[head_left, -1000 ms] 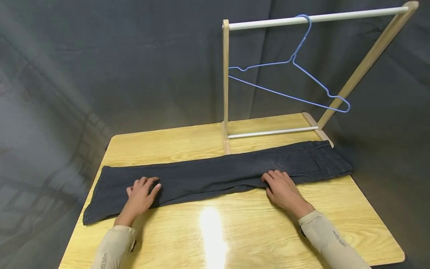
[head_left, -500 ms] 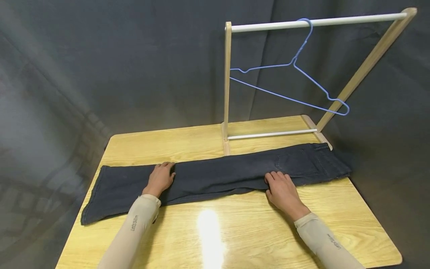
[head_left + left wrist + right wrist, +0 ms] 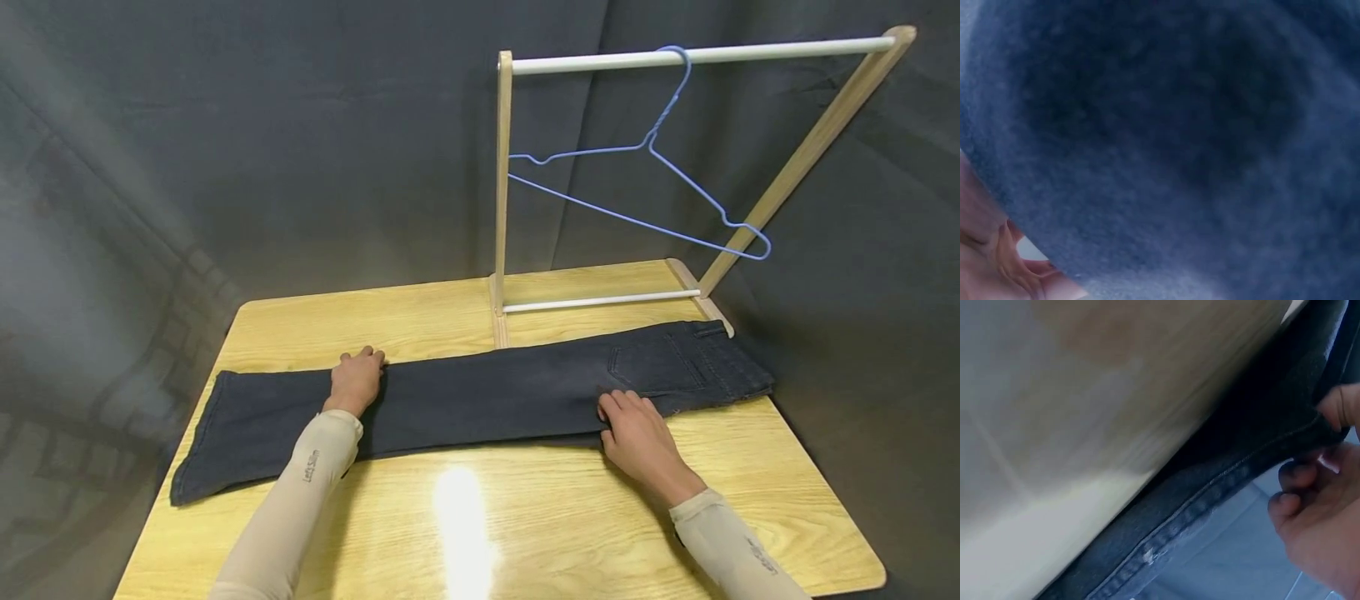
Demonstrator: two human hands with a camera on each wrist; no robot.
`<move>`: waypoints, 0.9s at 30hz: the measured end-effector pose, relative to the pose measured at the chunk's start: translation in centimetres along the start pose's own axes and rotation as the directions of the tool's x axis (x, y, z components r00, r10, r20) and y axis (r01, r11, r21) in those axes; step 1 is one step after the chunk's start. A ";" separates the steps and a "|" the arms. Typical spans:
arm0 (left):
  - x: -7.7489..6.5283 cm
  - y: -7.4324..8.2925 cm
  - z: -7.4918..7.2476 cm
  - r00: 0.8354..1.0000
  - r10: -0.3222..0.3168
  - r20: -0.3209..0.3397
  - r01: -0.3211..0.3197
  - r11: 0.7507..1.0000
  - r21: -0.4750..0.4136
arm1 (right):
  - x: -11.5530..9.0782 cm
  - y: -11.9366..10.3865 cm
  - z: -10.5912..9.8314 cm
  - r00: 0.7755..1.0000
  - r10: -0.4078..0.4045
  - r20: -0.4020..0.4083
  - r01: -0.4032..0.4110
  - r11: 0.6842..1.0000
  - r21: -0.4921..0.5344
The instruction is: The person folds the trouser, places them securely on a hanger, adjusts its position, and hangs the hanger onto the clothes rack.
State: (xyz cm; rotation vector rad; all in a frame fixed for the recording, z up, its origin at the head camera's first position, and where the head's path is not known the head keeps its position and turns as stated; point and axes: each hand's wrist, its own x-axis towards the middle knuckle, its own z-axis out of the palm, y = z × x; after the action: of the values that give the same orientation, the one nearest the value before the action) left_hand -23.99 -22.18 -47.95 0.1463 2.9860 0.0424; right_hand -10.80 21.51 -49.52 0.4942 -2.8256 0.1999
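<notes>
Dark jeans (image 3: pixel 480 396), folded lengthwise, lie across the table with the waistband at the right and the leg hems at the left. My left hand (image 3: pixel 356 382) reaches over the leg and grips its far edge with curled fingers. Dark cloth fills most of the left wrist view, with part of the left hand (image 3: pixel 1004 262) at the lower left corner. Below the back pocket, my right hand (image 3: pixel 637 433) pinches the near edge. The right wrist view has the right hand (image 3: pixel 1322 506) holding the stitched seam (image 3: pixel 1210 487) between thumb and fingers.
A rack (image 3: pixel 501 192) with wooden sides and white rods stands at the back right of the wooden table (image 3: pixel 360 325). From its top rod hangs a blue wire hanger (image 3: pixel 622 218). Dark grey curtains (image 3: pixel 337 150) enclose the table behind and at the sides.
My left hand has moved from the near part of the leg up to its far edge. The near edge between the hands has straightened and its wrinkles have flattened. The right hand stays nearly in place.
</notes>
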 end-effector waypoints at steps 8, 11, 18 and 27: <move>0.2 -0.7 0.4 1.000 -0.018 -0.009 0.018 1.000 0.003 | -0.6 0.3 -0.5 0.924 0.061 0.377 -0.065 0.998 -0.003; 0.2 -0.8 0.6 1.000 -0.024 -0.006 0.024 1.000 0.005 | -0.5 0.4 -0.5 0.917 0.069 0.394 -0.082 0.997 0.015; 0.0 -1.2 1.0 0.991 -0.089 -0.098 0.076 0.989 -0.131 | -0.4 0.8 0.2 0.925 0.037 0.377 -0.041 0.999 0.002; -7.2 -4.4 1.6 0.961 0.166 -0.220 -0.233 0.915 -0.329 | -0.4 1.0 0.5 0.933 0.027 0.359 -0.047 0.998 0.048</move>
State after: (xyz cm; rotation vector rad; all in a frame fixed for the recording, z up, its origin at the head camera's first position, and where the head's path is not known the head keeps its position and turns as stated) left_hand -17.11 -27.26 -48.66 0.4266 3.0704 0.6471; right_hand -10.92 22.52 -50.16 0.5379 -3.1959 0.2158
